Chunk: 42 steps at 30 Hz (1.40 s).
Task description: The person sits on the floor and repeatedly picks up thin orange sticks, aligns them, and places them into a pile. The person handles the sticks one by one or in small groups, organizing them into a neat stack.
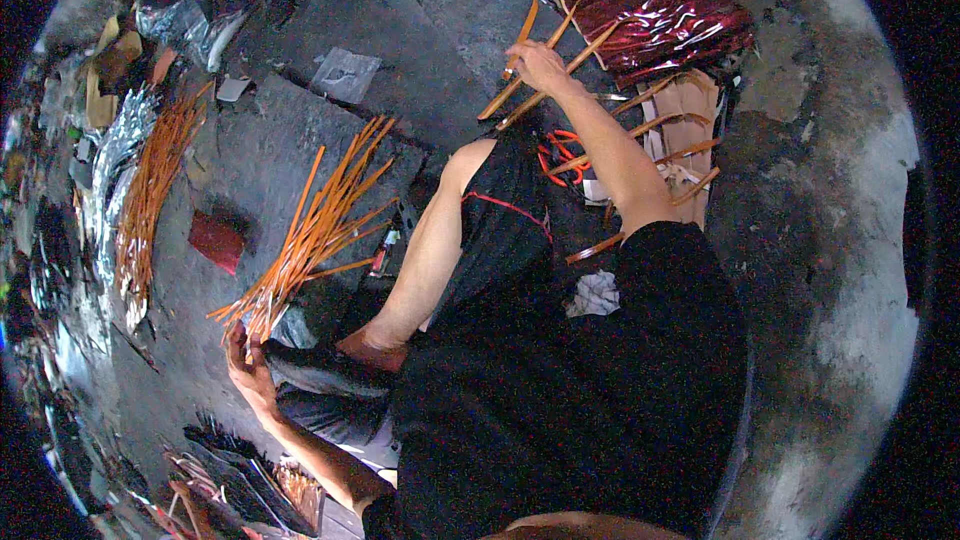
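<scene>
My right hand (540, 68) reaches out at the upper middle, fingers closed round a flat, curved orange-brown strip (530, 15). Two similar strips (555, 35) lie slanting beside and under that hand. At the lower left, my left hand (250, 372) has its fingers bent at the near ends of a loose bundle of thin orange-brown strips (310, 230). The fingers seem to pinch strip ends there, though the exact grip is small and partly hidden. The bundle fans out away from that hand across a dark flat board (270, 140).
A second strip bundle (160, 200) lies farther left. Shiny dark red sheeting (650, 15) is at the upper right, above cardboard pieces (690, 105) with curved strips on them. Orange-red cord (562, 158) and crumpled white paper (595, 293) lie beside my bent leg (430, 240).
</scene>
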Each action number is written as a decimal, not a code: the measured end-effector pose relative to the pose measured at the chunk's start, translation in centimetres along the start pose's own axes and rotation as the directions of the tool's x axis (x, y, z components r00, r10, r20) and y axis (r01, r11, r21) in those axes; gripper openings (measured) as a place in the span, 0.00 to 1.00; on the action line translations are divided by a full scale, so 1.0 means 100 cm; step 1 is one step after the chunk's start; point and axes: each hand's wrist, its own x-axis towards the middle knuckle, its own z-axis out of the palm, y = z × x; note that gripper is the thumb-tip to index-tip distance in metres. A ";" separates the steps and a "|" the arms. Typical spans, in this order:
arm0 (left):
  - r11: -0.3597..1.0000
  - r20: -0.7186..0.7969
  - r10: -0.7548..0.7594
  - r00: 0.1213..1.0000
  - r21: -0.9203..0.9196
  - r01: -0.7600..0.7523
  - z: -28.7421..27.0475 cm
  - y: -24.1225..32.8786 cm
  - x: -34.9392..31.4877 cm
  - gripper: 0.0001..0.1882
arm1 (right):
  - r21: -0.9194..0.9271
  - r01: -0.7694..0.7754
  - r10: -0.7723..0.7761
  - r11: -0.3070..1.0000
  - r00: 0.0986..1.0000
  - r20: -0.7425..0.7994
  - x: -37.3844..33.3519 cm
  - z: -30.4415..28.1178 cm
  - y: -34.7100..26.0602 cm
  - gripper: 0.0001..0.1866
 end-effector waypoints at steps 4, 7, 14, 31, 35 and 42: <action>0.996 -0.008 -0.026 1.000 0.081 0.026 0.005 0.009 -0.001 0.21 | -0.132 0.106 -0.090 0.986 0.989 0.119 -0.001 -0.005 -0.023 0.14; 0.999 -0.002 0.014 1.000 0.038 -0.014 0.013 0.014 0.005 0.21 | -0.207 0.039 -0.019 0.978 0.995 0.093 -0.001 0.008 -0.033 0.16; 0.984 -0.006 0.127 0.992 0.128 -0.125 0.023 0.057 0.017 0.20 | -0.216 -0.067 0.079 0.974 0.996 0.048 0.011 0.005 -0.025 0.12; 0.868 0.139 0.151 0.979 -0.493 -0.065 0.115 0.235 0.024 0.06 | 0.724 0.563 -0.592 0.398 0.761 -0.266 -0.105 -0.136 -0.327 0.20; 0.654 -0.140 0.026 0.990 -0.746 -0.123 0.086 0.228 0.025 0.04 | 0.973 0.162 -0.621 0.162 0.784 -0.027 -0.123 -0.105 -0.358 0.23; 0.757 -0.263 -0.040 0.964 -0.638 -0.142 0.057 0.221 0.015 0.06 | 0.758 0.578 -0.625 0.302 0.720 -0.300 -0.124 -0.123 -0.400 0.13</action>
